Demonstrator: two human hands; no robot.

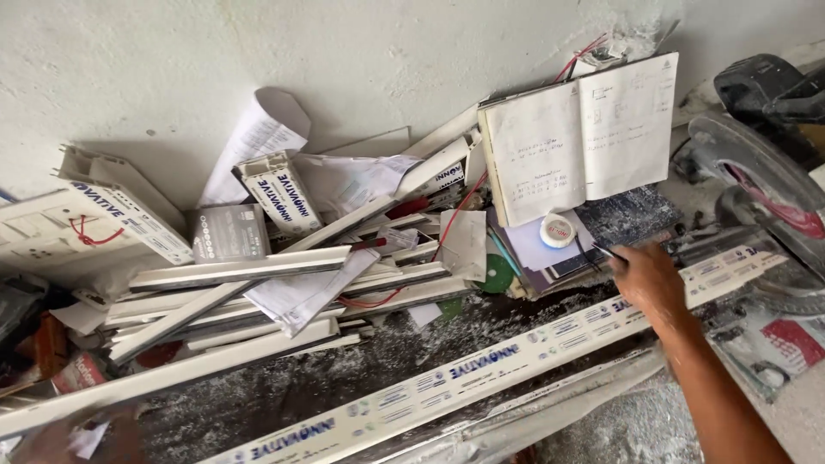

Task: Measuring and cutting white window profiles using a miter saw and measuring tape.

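Propped against the rough white wall (172, 60), a heap of cut white plastic profile offcuts (249, 292) and crumpled papers covers the dusty bench, and one long white profile strip (481, 365) with blue printing runs diagonally across the front towards the miter saw (765, 163) at the right edge. Above it an open notebook (580, 133) leans on the wall, with a small round tape roll (557, 230) just below it. Smallest, the right hand (650, 282) rests on the strip's upper edge, fingers curled together around a thin dark pen-like object (608, 253); the left hand is out of view.
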